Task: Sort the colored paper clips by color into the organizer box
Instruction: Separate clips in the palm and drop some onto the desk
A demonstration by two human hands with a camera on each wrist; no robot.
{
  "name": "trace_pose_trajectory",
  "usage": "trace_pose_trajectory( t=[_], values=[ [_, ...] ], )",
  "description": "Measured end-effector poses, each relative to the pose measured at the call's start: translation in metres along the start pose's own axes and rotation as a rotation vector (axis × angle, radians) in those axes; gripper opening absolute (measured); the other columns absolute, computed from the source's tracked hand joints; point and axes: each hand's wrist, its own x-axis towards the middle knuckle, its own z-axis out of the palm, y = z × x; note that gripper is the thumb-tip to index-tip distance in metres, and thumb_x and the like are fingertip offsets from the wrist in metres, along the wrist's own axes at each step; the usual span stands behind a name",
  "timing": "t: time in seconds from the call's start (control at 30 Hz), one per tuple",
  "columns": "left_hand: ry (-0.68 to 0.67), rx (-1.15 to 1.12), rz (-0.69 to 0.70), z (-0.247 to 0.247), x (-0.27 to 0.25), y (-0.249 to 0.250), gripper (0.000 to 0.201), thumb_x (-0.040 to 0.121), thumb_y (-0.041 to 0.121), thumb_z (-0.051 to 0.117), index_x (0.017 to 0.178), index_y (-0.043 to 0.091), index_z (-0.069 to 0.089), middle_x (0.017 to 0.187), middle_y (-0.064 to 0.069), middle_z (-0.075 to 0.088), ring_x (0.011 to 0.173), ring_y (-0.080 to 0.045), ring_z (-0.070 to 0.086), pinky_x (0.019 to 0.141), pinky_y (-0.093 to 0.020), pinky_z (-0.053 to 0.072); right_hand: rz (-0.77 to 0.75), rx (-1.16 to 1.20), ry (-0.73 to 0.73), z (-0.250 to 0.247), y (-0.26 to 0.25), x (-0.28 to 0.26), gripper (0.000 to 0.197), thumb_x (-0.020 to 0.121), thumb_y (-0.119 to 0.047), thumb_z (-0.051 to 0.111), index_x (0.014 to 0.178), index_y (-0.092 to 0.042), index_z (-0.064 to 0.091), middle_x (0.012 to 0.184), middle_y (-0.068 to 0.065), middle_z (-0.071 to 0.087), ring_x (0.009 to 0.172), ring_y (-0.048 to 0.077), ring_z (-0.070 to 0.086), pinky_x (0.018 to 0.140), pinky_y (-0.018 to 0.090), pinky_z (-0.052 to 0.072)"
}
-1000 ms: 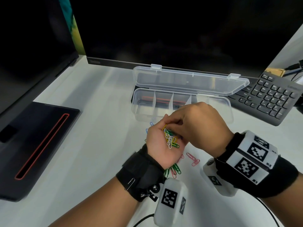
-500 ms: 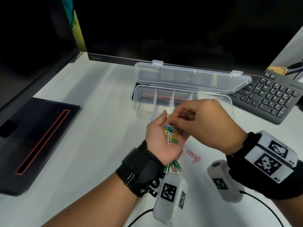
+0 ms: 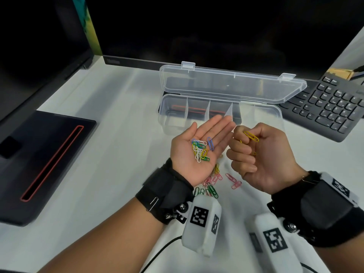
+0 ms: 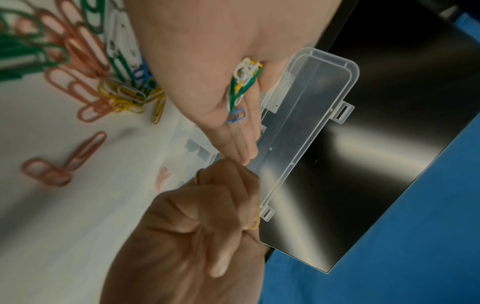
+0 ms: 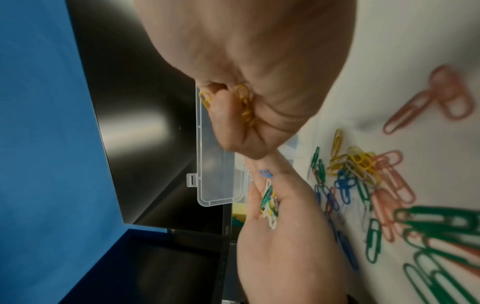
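My left hand (image 3: 199, 146) lies palm up and flat, carrying a small heap of mixed clips (image 3: 200, 149) in white, green, yellow and blue. The same heap of mixed clips (image 4: 244, 82) shows in the left wrist view. To its right, my right hand (image 3: 254, 152) is curled in a fist, gripping yellow clips (image 3: 251, 135) between thumb and fingers; the yellow clips (image 5: 244, 102) also show in the right wrist view. The clear organizer box (image 3: 262, 113) stands open just beyond both hands, its compartments looking empty. More loose clips (image 3: 213, 182) in pink, green and yellow lie on the table under the hands.
A black monitor (image 3: 197, 32) stands behind the box, whose lid (image 3: 226, 83) leans back toward it. A dark keyboard (image 3: 332, 107) lies at the right. A black monitor base with a red slot (image 3: 47, 158) occupies the left of the white desk (image 3: 110, 134).
My right hand has pulled away to the right from the left palm, carrying yellow clips. The left palm, earlier covered by the right fingers, now lies uncovered and flat.
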Motion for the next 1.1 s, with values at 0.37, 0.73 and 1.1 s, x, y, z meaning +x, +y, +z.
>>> trace_pose_trajectory(
  t=[0.37,0.73,1.1],
  values=[
    [0.019,-0.012,-0.004,-0.003,0.004,-0.002,0.051,0.101,0.028,0.030,0.109,-0.005,0.068,0.115,-0.021,0.068,0.102,-0.030,0.068,0.094,-0.039,0.050,-0.216,-0.543,0.096,0.011,-0.008,0.000,0.048,0.095,-0.036,0.055,0.050,-0.021,0.055,0.050,-0.005,0.025,0.042,0.010,0.018,0.037,0.019,0.013],
    [0.014,-0.018,-0.037,0.003,-0.001,0.001,0.049,0.101,0.027,0.028,0.126,-0.006,0.054,0.121,-0.022,0.064,0.113,-0.033,0.060,0.096,-0.041,0.047,-0.572,-1.831,-0.073,0.019,-0.002,-0.002,0.023,0.088,-0.025,0.064,0.101,-0.041,0.074,0.090,-0.015,0.075,0.077,0.011,0.061,0.074,0.031,0.050],
    [-0.020,-0.091,-0.008,-0.002,0.003,0.004,0.049,0.102,0.026,0.026,0.121,-0.006,0.057,0.116,-0.022,0.066,0.096,-0.031,0.070,0.086,-0.041,0.054,-0.501,-1.420,0.039,0.018,-0.006,0.006,0.011,0.080,-0.017,0.077,0.084,-0.028,0.077,0.045,-0.028,0.052,0.051,-0.005,0.051,0.053,0.006,0.037]
  ],
)
